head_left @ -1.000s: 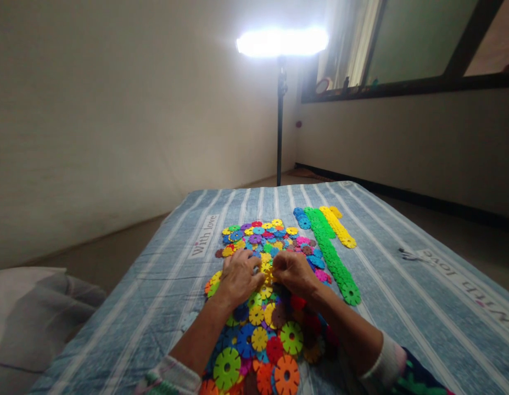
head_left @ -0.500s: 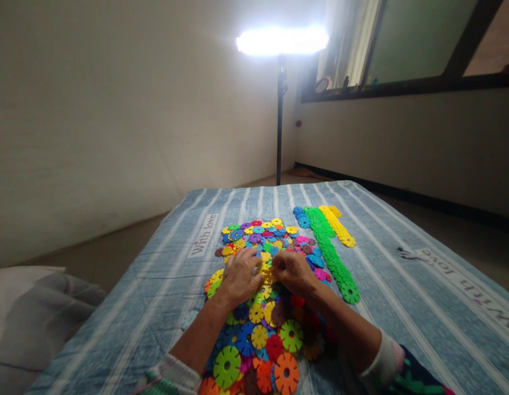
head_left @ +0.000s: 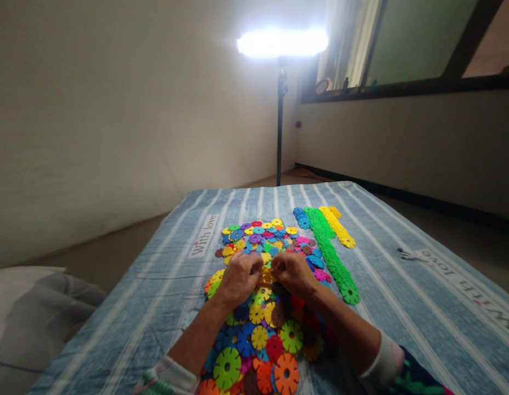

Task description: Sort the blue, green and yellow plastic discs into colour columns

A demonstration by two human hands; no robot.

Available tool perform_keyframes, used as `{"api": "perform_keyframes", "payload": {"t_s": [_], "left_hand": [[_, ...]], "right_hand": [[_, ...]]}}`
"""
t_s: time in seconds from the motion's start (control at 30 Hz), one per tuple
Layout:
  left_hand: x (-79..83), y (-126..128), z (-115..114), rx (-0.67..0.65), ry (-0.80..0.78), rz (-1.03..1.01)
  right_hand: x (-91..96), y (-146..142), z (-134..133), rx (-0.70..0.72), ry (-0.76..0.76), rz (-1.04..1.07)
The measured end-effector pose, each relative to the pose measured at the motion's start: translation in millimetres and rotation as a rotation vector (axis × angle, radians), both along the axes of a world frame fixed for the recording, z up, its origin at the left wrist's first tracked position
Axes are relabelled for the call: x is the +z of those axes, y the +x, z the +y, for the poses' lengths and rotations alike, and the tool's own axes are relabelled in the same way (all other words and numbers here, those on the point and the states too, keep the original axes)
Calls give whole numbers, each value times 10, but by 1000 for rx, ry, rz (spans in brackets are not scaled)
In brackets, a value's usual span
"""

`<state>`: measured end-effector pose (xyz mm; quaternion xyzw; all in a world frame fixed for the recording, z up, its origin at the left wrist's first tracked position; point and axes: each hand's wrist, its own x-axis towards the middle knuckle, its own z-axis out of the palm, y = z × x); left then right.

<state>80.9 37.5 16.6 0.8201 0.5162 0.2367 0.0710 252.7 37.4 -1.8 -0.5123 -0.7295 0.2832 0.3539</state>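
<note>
Over a heap of colourful notched plastic discs (head_left: pixel 256 314), my two hands face each other a short gap apart. My left hand (head_left: pixel 240 278) is closed, fingers curled on the left side of some yellow notched discs (head_left: pixel 267 276). From the other side, my right hand (head_left: pixel 294 272) pinches the same yellow discs. Fingers cover part of them, so how they are joined cannot be seen. Just right of the heap lies a long strip of linked green discs (head_left: pixel 335 262). Beyond it are a strip of yellow discs (head_left: pixel 337 227) and a short blue one (head_left: pixel 302 218).
Everything lies on a blue striped cloth (head_left: pixel 155 307) printed with "With love". A bright lamp on a black stand (head_left: pixel 280 126) rises behind the far edge. Pale fabric (head_left: pixel 35 318) sits at the lower left, and a window (head_left: pixel 414 44) is at the upper right.
My left hand's fingers have curled in closer around the yellow discs. The right hand stays almost in place, and the strips at the right have not moved.
</note>
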Motion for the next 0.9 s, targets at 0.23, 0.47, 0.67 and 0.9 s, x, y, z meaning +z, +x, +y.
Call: {"api": "perform_keyframes", "payload": {"t_s": [0.23,0.47,0.67,0.9], "left_hand": [[12,3,-23,0,-138,-220],[48,-1,-29,-10,-263,-399],[40,-4,-3,-8,-319,-486],[118,35,-49,-4,-421,-591]], "right_hand": [[13,-4,4,-17,58,18],[28,-6,14,-16,15,139],[84,-23,15,-4,-50,261],[161,8,11,70,-170,298]]}}
